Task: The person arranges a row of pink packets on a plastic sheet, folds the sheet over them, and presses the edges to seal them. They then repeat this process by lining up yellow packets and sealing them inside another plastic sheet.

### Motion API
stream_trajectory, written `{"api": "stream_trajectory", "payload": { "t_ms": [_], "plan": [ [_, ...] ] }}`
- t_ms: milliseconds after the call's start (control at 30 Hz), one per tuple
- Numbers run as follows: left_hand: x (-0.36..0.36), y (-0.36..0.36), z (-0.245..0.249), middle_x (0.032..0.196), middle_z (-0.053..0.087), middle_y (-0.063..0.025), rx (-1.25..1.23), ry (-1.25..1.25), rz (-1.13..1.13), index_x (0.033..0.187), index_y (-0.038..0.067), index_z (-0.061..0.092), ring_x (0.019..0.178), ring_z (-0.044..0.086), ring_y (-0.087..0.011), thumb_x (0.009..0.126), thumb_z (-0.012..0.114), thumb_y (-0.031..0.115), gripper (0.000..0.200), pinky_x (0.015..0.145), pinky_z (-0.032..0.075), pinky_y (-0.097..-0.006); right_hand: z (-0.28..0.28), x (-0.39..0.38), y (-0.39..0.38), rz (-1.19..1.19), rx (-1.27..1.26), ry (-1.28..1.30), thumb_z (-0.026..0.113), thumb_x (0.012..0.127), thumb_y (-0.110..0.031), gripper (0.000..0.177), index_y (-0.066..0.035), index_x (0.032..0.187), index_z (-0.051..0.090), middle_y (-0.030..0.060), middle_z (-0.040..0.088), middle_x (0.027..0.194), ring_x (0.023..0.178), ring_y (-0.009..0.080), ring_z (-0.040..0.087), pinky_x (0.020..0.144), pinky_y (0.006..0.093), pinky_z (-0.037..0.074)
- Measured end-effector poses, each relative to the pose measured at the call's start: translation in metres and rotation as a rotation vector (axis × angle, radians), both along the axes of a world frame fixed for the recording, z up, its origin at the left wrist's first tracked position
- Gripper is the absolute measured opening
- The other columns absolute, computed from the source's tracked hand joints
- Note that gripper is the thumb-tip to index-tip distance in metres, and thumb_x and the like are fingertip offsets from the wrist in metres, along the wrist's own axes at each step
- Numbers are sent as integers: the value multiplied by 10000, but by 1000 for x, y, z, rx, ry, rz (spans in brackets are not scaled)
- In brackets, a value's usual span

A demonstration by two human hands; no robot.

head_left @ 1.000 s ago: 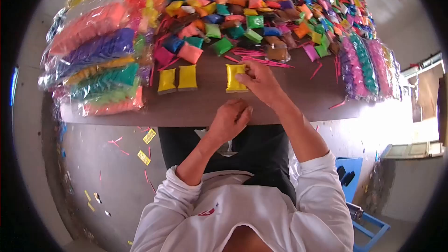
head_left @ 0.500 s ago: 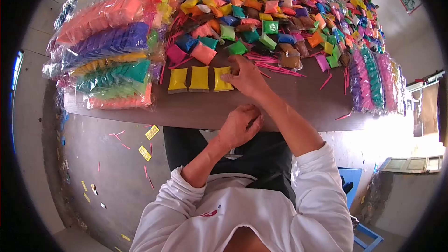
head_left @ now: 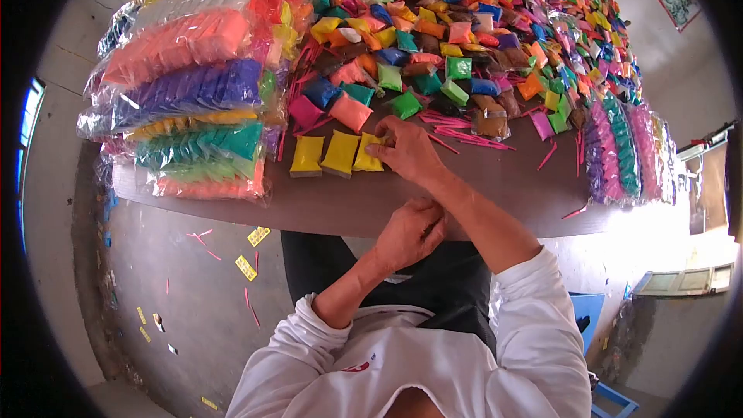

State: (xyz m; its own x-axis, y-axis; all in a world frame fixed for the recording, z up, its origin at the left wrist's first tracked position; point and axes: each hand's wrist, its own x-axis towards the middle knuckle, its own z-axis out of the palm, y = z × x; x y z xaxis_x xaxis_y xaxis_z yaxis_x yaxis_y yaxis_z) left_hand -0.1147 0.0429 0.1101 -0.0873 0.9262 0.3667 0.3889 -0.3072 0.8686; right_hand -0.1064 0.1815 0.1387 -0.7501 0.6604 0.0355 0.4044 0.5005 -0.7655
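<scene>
Three small yellow packets lie in a row near the front of the table: a left packet (head_left: 306,156), a middle packet (head_left: 340,153) and a right packet (head_left: 365,158). My right hand (head_left: 409,153) grips the right packet at its right side, thumb on its face and the other fingers bent above. That packet now sits close against the middle one, its right part covered by my fingers. Nearer to me, at the table's edge, my left hand (head_left: 410,234) is closed with curled fingers beneath my right forearm. Whatever it may hold is hidden.
A large heap of mixed coloured packets (head_left: 457,68) covers the back of the table (head_left: 224,213). Stacked clear bags of packets (head_left: 193,85) stand at left, more bags (head_left: 619,147) at right. Pink strips (head_left: 472,138) lie before the heap; scraps litter the floor.
My right hand has slid the right yellow packet leftward, toward the middle one, which is now slightly tilted. My left hand stays closed at the table edge. The whole view has shifted slightly.
</scene>
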Motion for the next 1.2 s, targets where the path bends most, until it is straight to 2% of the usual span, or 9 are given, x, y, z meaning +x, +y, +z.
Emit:
{"api": "stream_trajectory", "payload": {
  "t_ms": [133, 233, 333, 433, 633, 867, 967, 1067, 1200],
  "plan": [
    [-2, 0, -6, 827, 589, -174, 5, 18, -22, 850, -6, 602, 818, 561, -381, 895, 572, 91, 111, 731, 478, -412, 6, -5, 7, 1, -30, 94, 703, 831, -185, 236, -1, 968, 646, 172, 669, 786, 738, 272, 674, 676, 366, 511],
    [-2, 0, -2, 808, 586, -154, 18, -7, -27, 817, 3, 598, 804, 559, -360, 892, 578, 82, 111, 727, 476, -408, 8, -23, 34, -92, 289, 304, 649, 864, -146, 170, 11, 927, 655, 197, 675, 835, 794, 332, 678, 698, 388, 515],
    [-2, 0, 0, 798, 585, -136, 37, -48, -20, 789, 2, 585, 795, 554, -343, 893, 580, 71, 125, 715, 472, -407, 12, -51, 79, -166, 418, 405, 581, 864, -112, 148, -24, 935, 677, 225, 669, 876, 844, 398, 654, 711, 459, 509],
    [1, 2, -6, 801, 592, -115, 107, -33, 5, 782, 4, 580, 795, 553, -325, 891, 587, 65, 125, 711, 471, -398, 8, -84, 136, -183, 470, 274, 579, 862, -137, 194, -24, 990, 673, 238, 667, 953, 932, 405, 643, 797, 486, 508],
    [-1, 0, 3, 802, 578, -133, -26, -133, -7, 791, 13, 555, 822, 569, -354, 866, 608, 80, 113, 756, 485, -431, 6, -116, 182, -125, 424, -207, 646, 824, -259, 519, -124, 1314, 542, 203, 636, 1192, 1114, 380, 601, 967, 467, 474],
    [0, 3, -5, 838, 608, -108, 31, -51, 12, 844, 12, 587, 795, 578, -322, 878, 594, 67, 65, 733, 479, -392, 11, -121, 200, -142, 417, -290, 674, 792, -249, 569, -104, 1324, 535, 254, 632, 1158, 1072, 361, 628, 910, 450, 498],
    [-3, 3, -4, 829, 609, -121, 6, -56, -10, 859, 5, 593, 777, 581, -333, 884, 588, 69, 69, 729, 482, -397, 0, -114, 218, -289, 224, 3, 661, 821, -224, 496, -19, 1261, 552, 222, 668, 1083, 974, 315, 668, 809, 398, 533],
    [-4, 0, -1, 826, 610, -139, -41, -101, -39, 887, -3, 607, 773, 584, -340, 899, 577, 71, 80, 719, 482, -395, 17, -77, 195, -215, -525, 547, 619, 868, -169, 397, 42, 1198, 558, 155, 688, 1023, 865, 246, 686, 707, 333, 545],
    [-7, 0, 7, 822, 608, -173, -103, -188, -18, 882, -6, 610, 783, 584, -372, 911, 570, 98, 115, 719, 477, -414, 12, -17, 173, -2, -884, 728, 582, 904, -103, 289, 42, 1153, 570, 112, 686, 1011, 805, 201, 685, 643, 309, 550]
  ]
}}
